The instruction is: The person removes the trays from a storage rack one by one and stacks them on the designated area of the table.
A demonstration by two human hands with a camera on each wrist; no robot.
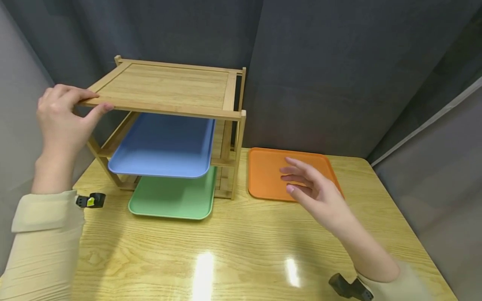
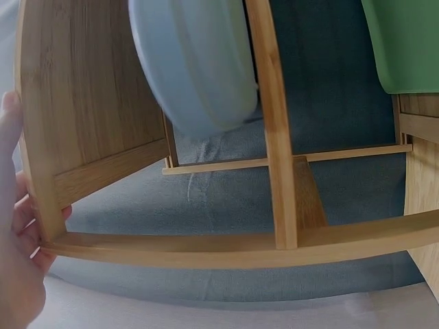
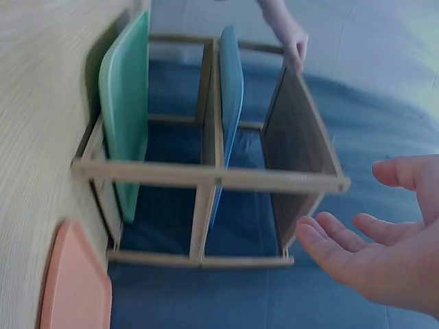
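A three-tier bamboo rack (image 1: pixel 167 90) stands at the back left of the table. My left hand (image 1: pixel 62 115) pinches the front left corner of its top shelf, thumb underneath; the left wrist view shows the same grip, the left hand (image 2: pixel 17 253) at the frame's edge beside the rack (image 2: pixel 82 103). A blue tray (image 1: pixel 162 146) lies on the middle shelf and a green tray (image 1: pixel 173 196) on the bottom, both sticking out forward. An orange tray (image 1: pixel 267 171) lies flat on the table to the right of the rack. My right hand (image 1: pixel 308 186) hovers open over the orange tray, fingers spread, holding nothing.
The wooden table (image 1: pixel 241 246) has bare room in front of the rack and trays. Grey fabric walls (image 1: pixel 320 75) close in the back and both sides. In the right wrist view the rack (image 3: pixel 212 178), green tray (image 3: pixel 123 110) and blue tray (image 3: pixel 230 103) lie ahead of my open palm (image 3: pixel 384 253).
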